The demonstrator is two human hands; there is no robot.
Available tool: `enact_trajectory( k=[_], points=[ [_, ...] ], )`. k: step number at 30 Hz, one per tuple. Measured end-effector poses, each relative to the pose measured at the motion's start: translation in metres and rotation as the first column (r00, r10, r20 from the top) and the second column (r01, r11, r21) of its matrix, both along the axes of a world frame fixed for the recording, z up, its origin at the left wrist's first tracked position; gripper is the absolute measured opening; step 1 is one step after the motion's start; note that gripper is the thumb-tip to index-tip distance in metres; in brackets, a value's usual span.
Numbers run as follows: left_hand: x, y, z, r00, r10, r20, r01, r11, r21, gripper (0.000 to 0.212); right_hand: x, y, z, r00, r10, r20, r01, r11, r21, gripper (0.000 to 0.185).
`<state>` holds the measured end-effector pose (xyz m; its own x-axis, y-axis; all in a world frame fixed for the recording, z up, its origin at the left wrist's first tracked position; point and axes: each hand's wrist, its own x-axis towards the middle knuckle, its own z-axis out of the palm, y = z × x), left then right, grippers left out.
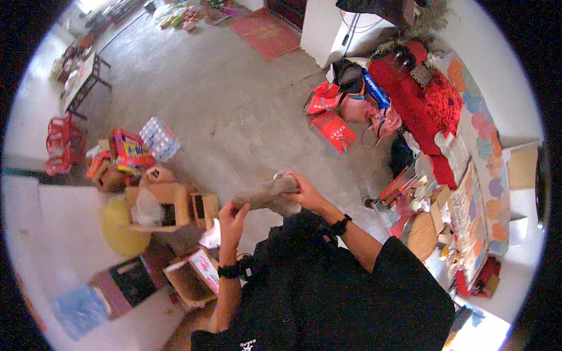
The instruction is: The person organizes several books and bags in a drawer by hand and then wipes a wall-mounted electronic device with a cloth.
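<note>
Both hands hold a long grey-brown item [265, 193], probably folded cloth, at waist height over the concrete floor. It is blurred, so its exact kind cannot be told. My left hand [231, 221] grips its left end between thumb and fingers. At its right end, my right hand [303, 193] has the fingers closed around it. The item slants slightly up to the right, and a paler part hangs beneath its right end. Dark bands are on both my wrists.
Cardboard boxes [179, 197] and a pack of bottles [159, 138] stand on the left. At the right are red bags [333, 131], a red-covered couch [399, 101] and a cluttered low table [382, 219]. A red mat [268, 33] lies by the far doorway.
</note>
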<state>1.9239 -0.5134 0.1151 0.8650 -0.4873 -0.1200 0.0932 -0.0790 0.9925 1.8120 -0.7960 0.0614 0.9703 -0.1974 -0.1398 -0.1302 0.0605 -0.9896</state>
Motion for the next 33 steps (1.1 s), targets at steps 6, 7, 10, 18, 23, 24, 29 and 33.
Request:
enact_trajectory(
  k=[6,7,10,18,23,24,29,33],
  points=[
    [0.118,-0.05,0.042,0.988,0.137,-0.065,-0.132,0.988,0.076,0.03,0.179,-0.057,0.0,0.999,0.035,0.017,-0.034,0.995,-0.097,0.067],
    [0.135,-0.056,0.045,0.985,0.151,-0.084,-0.14,0.982,0.126,0.033,0.201,-0.06,-0.003,0.981,0.194,0.02,-0.191,0.976,-0.109,0.068],
    [0.179,-0.045,0.049,0.986,0.143,-0.087,-0.136,0.987,0.08,0.039,0.275,-0.057,0.005,0.905,0.426,-0.01,-0.422,0.895,-0.146,0.067],
    [0.388,-0.028,0.002,0.993,0.121,-0.009,-0.116,0.972,0.205,0.038,0.448,-0.082,0.048,0.799,0.585,-0.14,-0.601,0.782,-0.166,0.067],
    [0.514,-0.128,0.071,1.0,0.005,-0.02,-0.002,0.988,0.154,0.034,0.572,-0.092,0.032,0.907,0.332,-0.261,-0.365,0.927,-0.091,0.073],
    [0.55,-0.137,0.073,1.0,-0.028,-0.014,0.03,0.987,0.16,0.034,0.594,-0.107,0.037,0.933,0.33,-0.143,-0.341,0.938,-0.066,0.075],
    [0.698,-0.192,0.051,0.993,-0.114,-0.016,0.115,0.988,0.098,0.031,0.663,-0.158,0.027,0.971,0.192,0.145,-0.21,0.97,0.123,0.075],
    [0.782,-0.274,0.101,0.899,-0.392,0.197,0.317,0.89,0.327,0.026,0.706,-0.224,0.035,0.947,0.277,-0.165,-0.321,0.861,-0.394,0.06]
  ],
)
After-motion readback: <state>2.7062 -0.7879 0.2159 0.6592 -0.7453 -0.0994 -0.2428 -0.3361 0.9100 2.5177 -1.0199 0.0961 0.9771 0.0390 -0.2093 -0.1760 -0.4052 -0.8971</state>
